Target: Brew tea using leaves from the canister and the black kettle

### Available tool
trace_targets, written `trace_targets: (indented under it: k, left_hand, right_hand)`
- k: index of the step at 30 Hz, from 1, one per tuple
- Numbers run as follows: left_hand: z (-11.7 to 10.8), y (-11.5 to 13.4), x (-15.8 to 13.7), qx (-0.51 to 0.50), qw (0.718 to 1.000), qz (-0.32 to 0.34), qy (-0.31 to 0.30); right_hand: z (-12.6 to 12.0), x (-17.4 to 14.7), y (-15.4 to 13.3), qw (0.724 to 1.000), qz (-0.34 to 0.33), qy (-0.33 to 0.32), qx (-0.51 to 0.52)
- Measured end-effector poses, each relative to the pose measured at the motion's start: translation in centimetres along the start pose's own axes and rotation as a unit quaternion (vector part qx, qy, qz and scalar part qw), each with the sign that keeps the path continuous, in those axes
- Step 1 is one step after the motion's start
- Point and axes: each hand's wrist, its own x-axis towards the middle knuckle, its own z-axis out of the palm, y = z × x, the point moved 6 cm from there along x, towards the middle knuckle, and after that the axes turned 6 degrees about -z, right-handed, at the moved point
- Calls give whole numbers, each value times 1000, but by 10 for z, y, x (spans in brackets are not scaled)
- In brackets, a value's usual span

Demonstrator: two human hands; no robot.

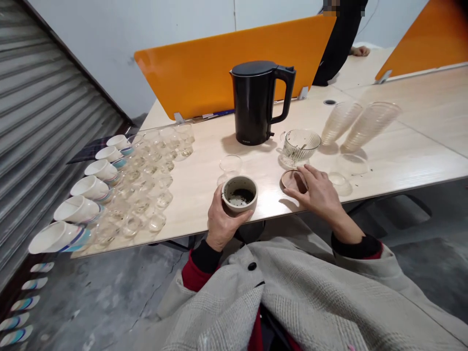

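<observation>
Clasping a pale cup (238,182) (with dark bits (244,196) inside) in the left hand (224,220), gripping a round brown dish (291,179) in the right hand (321,194).

Black electric kettle (252,105): small pale lettering (246,142) low on body, near base; too tiny to make out. No text readable.

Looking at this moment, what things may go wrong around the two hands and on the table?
The left hand holds the cup at the table's front edge; if tilted, its dark bits might spill. The right hand, at the brown round piece, could knock the nearby glass vessel. The nearest clear cups stand near the edge, so a bump might topple one.
</observation>
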Motion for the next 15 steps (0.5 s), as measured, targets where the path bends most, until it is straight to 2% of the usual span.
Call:
trace_targets:
  k: [4, 6, 9, 13, 15]
  left_hand:
    - [-1, -1, -1, 6, 1000, 2, 4]
    - [-1, -2, -1, 9, 1000, 4, 8]
    - [-1, -2, -3, 14, 1000, 2, 12]
    - [-1, -1, -4, 12, 1000, 3, 16]
    - [-1, 0, -5, 6, 1000, 7, 16]
  right_hand:
    - [-32, 6, 13, 990, 70, 113, 48]
    - [-42, 17, 15, 984, 89, 142, 60]
    - [-43, 41, 11, 986, 76, 137, 50]
    - [-29, 71, 9, 992, 72, 99, 27]
    - [-24, 79, 9, 991, 78, 102, 20]
